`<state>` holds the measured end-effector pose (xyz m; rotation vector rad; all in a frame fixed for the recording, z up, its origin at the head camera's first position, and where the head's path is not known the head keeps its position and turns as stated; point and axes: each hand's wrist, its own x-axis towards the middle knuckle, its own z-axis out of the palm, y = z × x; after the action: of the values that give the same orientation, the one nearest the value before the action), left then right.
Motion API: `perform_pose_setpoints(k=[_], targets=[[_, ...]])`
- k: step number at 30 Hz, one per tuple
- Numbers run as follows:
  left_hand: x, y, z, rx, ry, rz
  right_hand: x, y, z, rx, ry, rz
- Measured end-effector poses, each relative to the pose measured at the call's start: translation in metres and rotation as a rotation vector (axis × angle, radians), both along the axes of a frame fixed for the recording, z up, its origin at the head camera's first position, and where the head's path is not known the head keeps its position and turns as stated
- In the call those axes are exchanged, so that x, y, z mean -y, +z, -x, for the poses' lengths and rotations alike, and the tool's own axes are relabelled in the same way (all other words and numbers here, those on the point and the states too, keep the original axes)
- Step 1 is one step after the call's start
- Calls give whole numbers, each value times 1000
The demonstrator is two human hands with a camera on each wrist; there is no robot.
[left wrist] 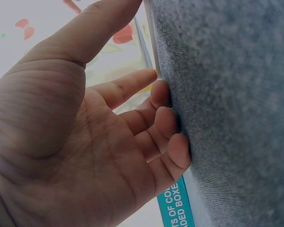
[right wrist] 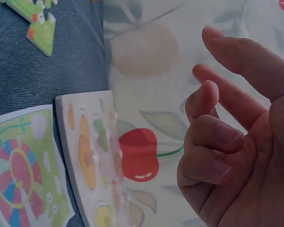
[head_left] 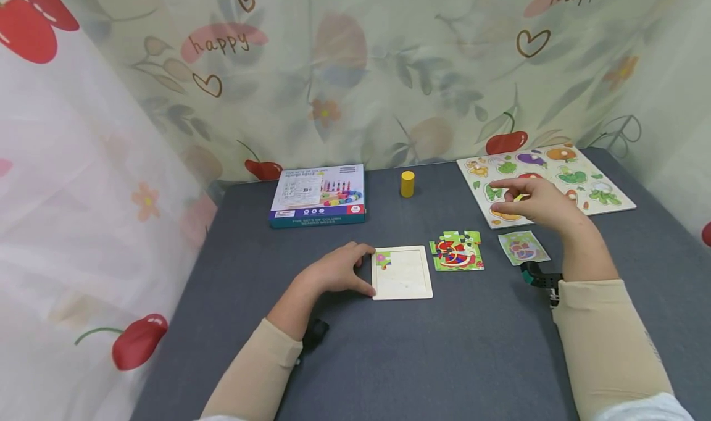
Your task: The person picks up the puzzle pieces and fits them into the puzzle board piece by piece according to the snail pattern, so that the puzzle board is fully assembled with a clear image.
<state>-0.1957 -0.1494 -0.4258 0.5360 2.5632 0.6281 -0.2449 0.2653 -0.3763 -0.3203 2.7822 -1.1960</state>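
My left hand [head_left: 337, 268] rests at the left edge of a pale wooden puzzle tray [head_left: 408, 282], forefinger at the far corner and thumb at the near one. In the left wrist view its other fingers [left wrist: 166, 122] lie bent against the dark cloth. One green and pink puzzle piece [head_left: 384, 260] sits in the tray's far left corner. Over the vegetable board [head_left: 602, 204] hovers my right hand [head_left: 536, 202], thumb and forefinger apart and nothing between them. Its remaining fingers [right wrist: 213, 137] are bent. Several joined, colourful puzzle pieces [head_left: 458, 252] lie right of the tray.
A small picture card [head_left: 524, 247] of a Ferris wheel lies below the vegetable board. Farther back stand a yellow cylinder [head_left: 408, 184] and, left of it, a flat boxed set [head_left: 318, 195]. A printed curtain [head_left: 383, 69] hangs behind the grey table [head_left: 422, 359].
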Motion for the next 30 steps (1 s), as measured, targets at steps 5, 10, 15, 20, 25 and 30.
perform_pose_setpoints(k=[5,10,15,20,25,30], targets=[[0,0,0,1,-1,0,3,-9,4,19,47,-43],[0,0,0,3,0,-1,9,-17,8,72,104,-34],[0,0,0,-1,-1,2,18,-26,10,127,133,1],[0,-1,0,-5,-6,3,28,-36,15,146,176,-4],[0,-1,1,-10,-9,1,36,-45,17,175,197,-3],[0,-2,1,-10,-8,0,43,-53,16,211,188,-14]])
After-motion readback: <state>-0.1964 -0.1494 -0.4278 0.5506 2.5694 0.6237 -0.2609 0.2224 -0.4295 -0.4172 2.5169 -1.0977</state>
